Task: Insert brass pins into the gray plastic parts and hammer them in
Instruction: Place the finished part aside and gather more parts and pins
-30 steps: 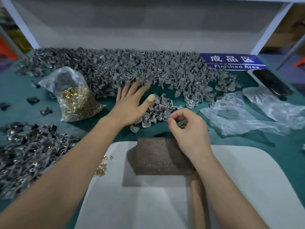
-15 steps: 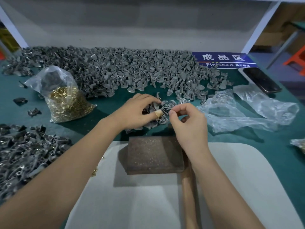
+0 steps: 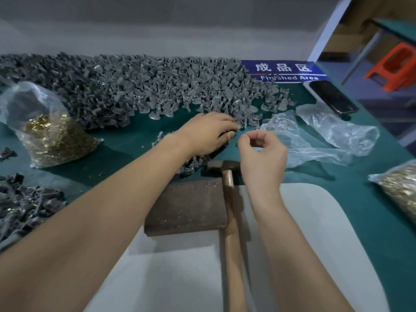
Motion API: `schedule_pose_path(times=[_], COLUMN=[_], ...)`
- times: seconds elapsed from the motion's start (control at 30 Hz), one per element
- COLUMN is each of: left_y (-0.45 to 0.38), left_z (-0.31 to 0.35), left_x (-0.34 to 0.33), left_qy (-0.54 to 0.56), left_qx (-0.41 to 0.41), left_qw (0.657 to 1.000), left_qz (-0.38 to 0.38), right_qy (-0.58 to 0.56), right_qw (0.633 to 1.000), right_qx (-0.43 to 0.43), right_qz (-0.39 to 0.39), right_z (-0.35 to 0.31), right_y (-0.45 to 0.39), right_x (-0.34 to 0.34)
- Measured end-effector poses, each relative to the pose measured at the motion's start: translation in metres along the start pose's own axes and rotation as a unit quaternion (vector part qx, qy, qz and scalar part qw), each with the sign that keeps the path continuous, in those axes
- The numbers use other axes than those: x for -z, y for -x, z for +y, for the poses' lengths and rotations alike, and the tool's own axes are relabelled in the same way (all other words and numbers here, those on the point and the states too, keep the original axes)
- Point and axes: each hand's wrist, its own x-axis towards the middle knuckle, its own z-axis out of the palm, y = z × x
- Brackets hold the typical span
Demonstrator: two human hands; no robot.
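Reaching into the gray parts (image 3: 144, 91) heaped across the green counter (image 3: 337, 199), your left hand (image 3: 207, 134) lies on them; whether its grip holds one, you cannot tell. Your right hand (image 3: 262, 158) pinches thumb to forefinger, contents too small to see. Nearby lie a hammer (image 3: 229, 199), block (image 3: 186, 206) and pin bag (image 3: 51, 136).

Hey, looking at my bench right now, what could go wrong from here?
1. The wooden-handled hammer lies between your forearms, its head by your right hand; a careless move might knock it.
2. Your left hand reaches over the loose gray plastic parts; sweeping could scatter them.
3. The crumpled clear plastic bag beside your right hand may snag and hide small parts.
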Motion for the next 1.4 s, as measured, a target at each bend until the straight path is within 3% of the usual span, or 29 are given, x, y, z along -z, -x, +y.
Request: schedule_pose_path(times=[0.37, 0.47, 0.6, 0.7, 0.83, 0.9, 1.27, 1.4], left_y=[0.09, 0.121, 0.167, 0.202, 0.224, 0.225, 0.219, 0.223], left_z=[-0.01, -0.014, -0.02, -0.021, -0.021, -0.02, -0.012, -0.007], left_x=[0.03, 0.038, 0.045, 0.041, 0.037, 0.033, 0.018, 0.021], left_qy=[0.004, 0.067, 0.172, 0.173, 0.156, 0.151, 0.141, 0.137], left_qx=[0.007, 0.055, 0.181, 0.233, 0.23, 0.237, 0.217, 0.22], left_qw=[1.0, 0.995, 0.955, 0.942, 0.958, 0.958, 0.956, 0.944], left_qz=[-0.018, 0.046, 0.161, 0.169, 0.07, 0.054, 0.136, 0.203], right_qy=[0.019, 0.021, 0.001, -0.016, 0.009, 0.03, 0.052, 0.047], right_qw=[0.996, 0.993, 0.983, 0.975, 0.961, 0.954, 0.948, 0.954], right_qx=[0.041, 0.069, 0.108, 0.137, 0.174, 0.196, 0.205, 0.199], right_qz=[-0.075, -0.097, -0.147, -0.174, -0.215, -0.226, -0.238, -0.22], right_z=[-0.006, -0.007, -0.006, -0.007, -0.007, -0.006, 0.0, -0.001], right_y=[0.018, 0.02, 0.021, 0.023, 0.029, 0.033, 0.034, 0.031], right_x=[-0.009, -0.011, -0.013, -0.014, -0.018, -0.02, -0.022, -0.018])
